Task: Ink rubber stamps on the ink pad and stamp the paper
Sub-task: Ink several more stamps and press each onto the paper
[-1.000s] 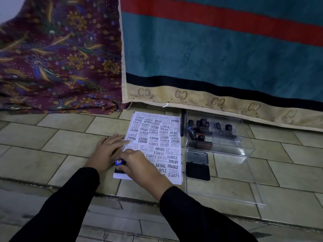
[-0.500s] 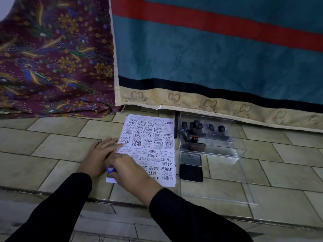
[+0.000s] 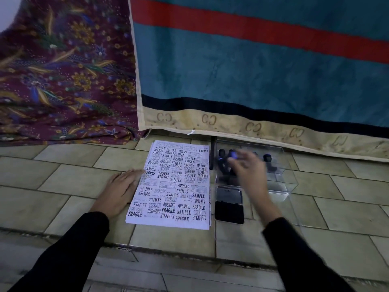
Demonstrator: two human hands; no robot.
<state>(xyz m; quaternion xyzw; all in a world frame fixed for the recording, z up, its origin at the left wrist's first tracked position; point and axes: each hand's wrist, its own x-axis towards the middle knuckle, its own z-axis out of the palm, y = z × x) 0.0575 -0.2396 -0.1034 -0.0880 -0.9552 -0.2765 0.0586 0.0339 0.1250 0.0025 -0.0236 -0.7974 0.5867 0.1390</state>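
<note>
A white paper [image 3: 188,222], covered with black stamp prints, lies on the tiled floor. My left hand [image 3: 121,189] rests flat on its left edge. Right of the paper sits the open ink pad [image 3: 229,212], its grey lid [image 3: 229,195] folded back. Behind it stands a clear plastic box [image 3: 283,178] with several dark rubber stamps [image 3: 267,160] inside. My right hand [image 3: 247,168], blurred by motion, hovers over the box's left part and pinches a blue-topped stamp [image 3: 233,156] at its fingertips.
A teal blanket [image 3: 252,76] with a red stripe hangs behind the box, and a maroon flowered cloth [image 3: 63,81] hangs at the left. The box's clear lid [image 3: 273,230] lies flat on the tiles in front. A step edge [image 3: 168,258] runs across below the paper.
My right hand lifted the blue-topped stamp off the paper's lower left corner and carried it right, over the clear box. My left hand stayed flat at the paper's left edge.
</note>
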